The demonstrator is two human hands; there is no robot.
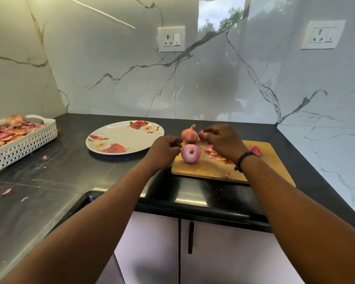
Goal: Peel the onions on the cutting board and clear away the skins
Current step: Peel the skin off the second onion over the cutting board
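A wooden cutting board (262, 160) lies on the black counter. On its left end stands a peeled purple onion (190, 154). Behind it sits an unpeeled brown onion (190, 135). My left hand (164, 151) hovers just left of the peeled onion, fingers loosely curled, with nothing in it. My right hand (223, 142) arches over the board, and its fingertips curl round a reddish onion (201, 135) that it mostly hides. Loose pink skins (210, 149) lie under that hand, and a bigger piece of skin (255, 150) lies to the right of the wrist.
A flowered plate (121, 134) sits left of the board. A white perforated tray (23, 144) heaped with onion skins stands at the far left. Stray skin flakes (0, 191) dot the counter. The marble wall rises close behind and to the right.
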